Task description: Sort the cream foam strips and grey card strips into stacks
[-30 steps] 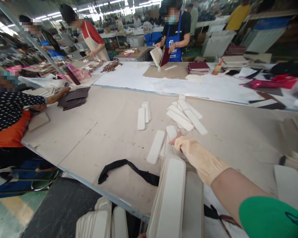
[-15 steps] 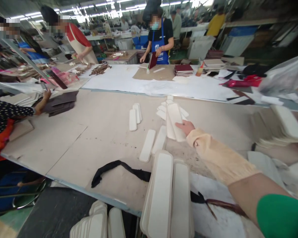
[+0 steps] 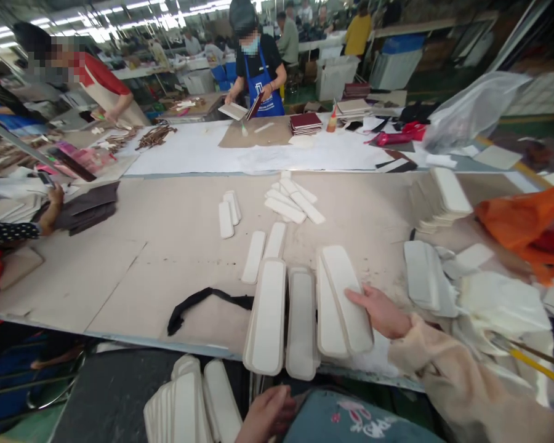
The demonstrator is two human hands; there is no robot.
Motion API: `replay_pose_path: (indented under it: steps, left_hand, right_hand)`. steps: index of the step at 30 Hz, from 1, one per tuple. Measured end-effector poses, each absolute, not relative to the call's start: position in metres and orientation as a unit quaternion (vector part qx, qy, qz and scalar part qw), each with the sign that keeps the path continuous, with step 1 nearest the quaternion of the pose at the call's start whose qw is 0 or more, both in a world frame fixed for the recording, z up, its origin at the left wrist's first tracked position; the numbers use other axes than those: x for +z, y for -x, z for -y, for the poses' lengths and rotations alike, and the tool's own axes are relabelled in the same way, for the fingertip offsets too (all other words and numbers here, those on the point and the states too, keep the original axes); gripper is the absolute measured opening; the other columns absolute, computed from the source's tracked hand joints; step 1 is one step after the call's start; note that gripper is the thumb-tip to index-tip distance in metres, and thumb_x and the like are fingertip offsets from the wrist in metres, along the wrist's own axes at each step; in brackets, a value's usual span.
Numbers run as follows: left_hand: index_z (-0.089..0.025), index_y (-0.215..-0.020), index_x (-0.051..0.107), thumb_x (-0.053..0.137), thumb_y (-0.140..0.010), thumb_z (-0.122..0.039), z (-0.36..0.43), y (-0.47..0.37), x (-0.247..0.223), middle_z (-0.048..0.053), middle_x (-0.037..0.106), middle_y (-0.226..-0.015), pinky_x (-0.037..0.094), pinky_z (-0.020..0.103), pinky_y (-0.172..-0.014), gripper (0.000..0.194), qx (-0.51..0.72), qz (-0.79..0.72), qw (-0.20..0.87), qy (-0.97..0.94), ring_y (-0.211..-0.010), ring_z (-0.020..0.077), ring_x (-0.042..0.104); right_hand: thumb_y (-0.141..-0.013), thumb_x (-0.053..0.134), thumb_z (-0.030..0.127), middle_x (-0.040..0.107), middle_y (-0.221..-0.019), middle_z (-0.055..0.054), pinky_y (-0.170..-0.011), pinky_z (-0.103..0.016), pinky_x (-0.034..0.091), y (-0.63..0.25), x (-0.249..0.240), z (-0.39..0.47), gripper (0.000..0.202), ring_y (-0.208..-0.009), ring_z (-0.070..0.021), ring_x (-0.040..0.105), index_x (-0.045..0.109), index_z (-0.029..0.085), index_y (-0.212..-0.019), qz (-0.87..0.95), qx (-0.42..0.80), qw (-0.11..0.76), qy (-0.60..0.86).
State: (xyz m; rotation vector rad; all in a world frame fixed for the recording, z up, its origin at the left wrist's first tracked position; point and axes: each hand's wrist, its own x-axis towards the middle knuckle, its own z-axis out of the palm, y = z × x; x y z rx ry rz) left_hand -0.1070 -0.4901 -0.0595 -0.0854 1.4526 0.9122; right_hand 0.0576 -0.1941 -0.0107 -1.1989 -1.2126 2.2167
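My right hand (image 3: 385, 311) is closed on white panels (image 3: 351, 301), long pieces with rounded ends that overlap in a slight fan. Thumb on top, it keeps them at the table's near edge, just right of two stacks of similar panels (image 3: 270, 314). At the bottom, my left hand (image 3: 268, 411) is curled, with nothing visible in its fingers. It sits between those stacks and a lower pile of panels (image 3: 180, 400) on a dark surface. Farther up the table lie a loose heap of panels (image 3: 293, 200) and several single ones.
A black fabric strip (image 3: 203, 298) lies left of the stacks. To the right are a taller panel stack (image 3: 443, 191), crumpled white plastic (image 3: 503, 301) and an orange bag (image 3: 530, 221). Across the table a co-worker in a blue apron (image 3: 261, 86) handles boards. Another person's arm (image 3: 50, 212) is at left.
My right hand has drawn back from the far heap to the near edge, bringing the panels beside the stacks. My left hand has come into view at the bottom. The view has shifted right.
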Motion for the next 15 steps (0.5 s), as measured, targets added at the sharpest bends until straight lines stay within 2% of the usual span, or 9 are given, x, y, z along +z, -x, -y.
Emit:
replay_pose_path:
  steps: [6, 15]
  left_hand:
    - [-0.011, -0.094, 0.064, 0.066, -0.048, -0.077, 0.463, 0.094, -0.047, 0.011, 0.069, -0.086, 0.044, 0.028, -0.066, 0.08, 0.399, -0.665, 0.631, -0.003, -0.07, 0.017, 0.063]
    - [-0.011, -0.096, 0.062, 0.068, -0.061, -0.067, 0.454, 0.085, -0.043, 0.013, 0.068, -0.093, 0.045, 0.026, -0.068, 0.067, 0.434, -0.652, 0.621, -0.026, -0.076, 0.0168, 0.065]
  right_hand:
    - [-0.071, 0.069, 0.043, 0.074, -0.092, -0.008, -0.074, -0.039, 0.056, -0.035, -0.032, 0.252, 0.035, -0.078, -0.0249, 0.069, 0.062, 0.02, -0.096, 0.432, 0.791, 0.154, 0.404]
    - [-0.077, 0.055, 0.049, 0.072, -0.076, -0.007, -0.064, -0.034, 0.051, -0.013, -0.061, 0.256, 0.033, -0.073, -0.0244, 0.066, 0.066, 0.018, -0.08, 0.574, 0.656, 0.161, 0.464]
